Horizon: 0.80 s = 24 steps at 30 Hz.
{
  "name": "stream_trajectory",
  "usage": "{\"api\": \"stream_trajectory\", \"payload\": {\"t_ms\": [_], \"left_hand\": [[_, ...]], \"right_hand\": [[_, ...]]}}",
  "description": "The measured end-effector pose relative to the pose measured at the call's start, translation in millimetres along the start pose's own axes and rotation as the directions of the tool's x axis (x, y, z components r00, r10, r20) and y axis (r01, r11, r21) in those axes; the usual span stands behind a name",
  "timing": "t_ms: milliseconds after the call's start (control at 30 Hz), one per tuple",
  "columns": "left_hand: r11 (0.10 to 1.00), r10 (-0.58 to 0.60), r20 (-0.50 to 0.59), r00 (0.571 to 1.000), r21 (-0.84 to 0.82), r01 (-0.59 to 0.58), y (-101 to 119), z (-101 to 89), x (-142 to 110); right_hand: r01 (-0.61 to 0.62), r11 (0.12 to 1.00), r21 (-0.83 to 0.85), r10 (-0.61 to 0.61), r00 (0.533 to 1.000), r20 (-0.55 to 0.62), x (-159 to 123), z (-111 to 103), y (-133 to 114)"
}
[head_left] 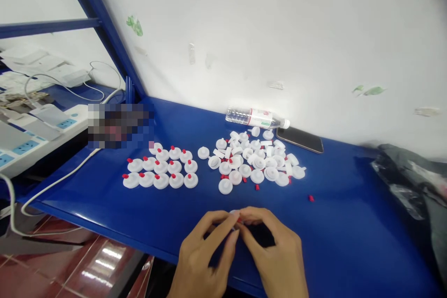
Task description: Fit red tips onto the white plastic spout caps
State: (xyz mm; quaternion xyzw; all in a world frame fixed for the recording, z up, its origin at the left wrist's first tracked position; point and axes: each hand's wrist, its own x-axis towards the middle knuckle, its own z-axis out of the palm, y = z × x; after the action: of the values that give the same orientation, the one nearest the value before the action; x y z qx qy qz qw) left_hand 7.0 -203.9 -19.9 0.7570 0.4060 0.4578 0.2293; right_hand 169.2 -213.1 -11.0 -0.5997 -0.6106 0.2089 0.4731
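"What's underneath?"
"A blue table (199,207)."
"On it?"
"Left beyond the left hand (200,252), white discs (161,181), mostly red-tipped, in rows; ahead, loose discs (257,176), a bottle (261,118), a phone (300,140); beyond the right hand (284,247), a red cap (311,198)."

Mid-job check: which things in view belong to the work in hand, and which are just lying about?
Likely part of the job:
held piece, between left hand and right hand
white discs, piled
red caps, loose
red-tipped discs, in rows

Likely just lying about:
bottle
phone
power strip
dark bundle
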Motion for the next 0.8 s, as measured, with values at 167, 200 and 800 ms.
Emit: {"api": "stream_trajectory", "payload": {"t_ms": [167, 200, 800], "left_hand": [[0.999, 0.007, -0.049, 0.999, 0.038, -0.005, -0.8, 1.4, 8.9], [0.999, -0.004, -0.046, 0.999, 0.052, 0.007, -0.4, 1.2, 10.8], [0.691, -0.477, -0.453, 0.753, 0.335, 0.64, -39.4, -63.6, 26.3]], "right_hand": [[-0.056, 0.998, -0.006, 0.056, 0.996, 0.065, -4.5, 5.9, 2.8], [-0.046, 0.999, 0.0, 0.046, 0.995, 0.083, -6.2, 6.4, 3.8], [-0.139, 0.906, -0.4, 0.028, 0.962, -0.271, 20.6, -85.3, 38.3]]}}
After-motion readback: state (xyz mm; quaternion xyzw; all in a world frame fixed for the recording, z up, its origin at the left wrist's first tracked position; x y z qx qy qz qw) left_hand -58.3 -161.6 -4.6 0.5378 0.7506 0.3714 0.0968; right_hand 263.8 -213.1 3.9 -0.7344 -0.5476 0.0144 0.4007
